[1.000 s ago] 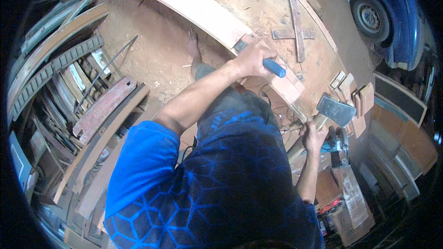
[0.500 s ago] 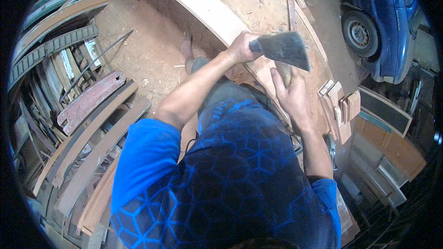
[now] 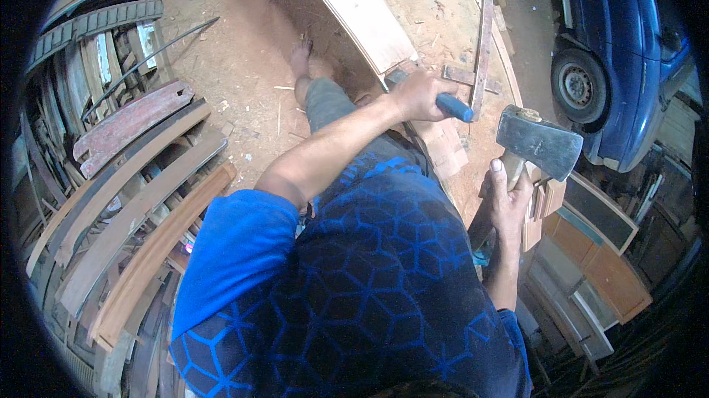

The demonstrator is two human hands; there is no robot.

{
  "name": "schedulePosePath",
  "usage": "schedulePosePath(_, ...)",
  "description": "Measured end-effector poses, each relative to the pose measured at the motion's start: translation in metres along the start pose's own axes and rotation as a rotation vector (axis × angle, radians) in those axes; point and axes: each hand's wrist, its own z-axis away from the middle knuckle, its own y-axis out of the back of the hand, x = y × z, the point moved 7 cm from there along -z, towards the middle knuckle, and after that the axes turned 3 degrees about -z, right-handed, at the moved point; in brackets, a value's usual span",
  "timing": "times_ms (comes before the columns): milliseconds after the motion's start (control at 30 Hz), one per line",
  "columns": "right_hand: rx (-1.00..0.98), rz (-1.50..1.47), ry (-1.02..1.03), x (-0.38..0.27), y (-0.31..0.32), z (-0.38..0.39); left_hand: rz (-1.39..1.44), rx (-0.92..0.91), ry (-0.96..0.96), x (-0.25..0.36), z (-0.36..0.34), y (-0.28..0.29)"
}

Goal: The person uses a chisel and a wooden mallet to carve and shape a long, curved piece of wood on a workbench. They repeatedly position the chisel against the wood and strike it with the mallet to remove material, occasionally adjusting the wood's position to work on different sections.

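Note:
My left hand [image 3: 422, 97] is closed around a chisel [image 3: 455, 108]. Its blue handle sticks out on the right, and the flat metal blade meets the end of a long pale wooden board [image 3: 362, 7]. Farther right, my right hand [image 3: 511, 204] grips the wooden handle of a hatchet [image 3: 539, 144]. The broad dark head is held up, apart from the chisel. A lighter piece of wood [image 3: 443, 147] lies below the chisel, partly hidden by my left arm and leg.
Dark metal strips in a cross shape [image 3: 482, 58] lie right of the board. Short wooden pieces [image 3: 546, 199] are stacked beside my right hand. Stacked timber [image 3: 140, 184] fills the left. A blue car [image 3: 628, 66] stands at the far right, near leaning panels [image 3: 591, 246].
My right hand has swung the hatchet right and away from the chisel, which its head covered before. My left hand is lower and farther right in view, still around the chisel; the view has shifted.

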Motion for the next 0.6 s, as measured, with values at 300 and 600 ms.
schedulePosePath(300, 0.004, -0.050, -0.018, -0.011, 0.002, -0.001, 0.153, 0.059, -0.032, -0.018, 0.002, 0.020)
schedulePosePath(600, -0.113, 0.285, 0.374, -0.050, -0.048, -0.017, 0.065, 0.090, -0.177, -0.017, 0.011, 0.029)
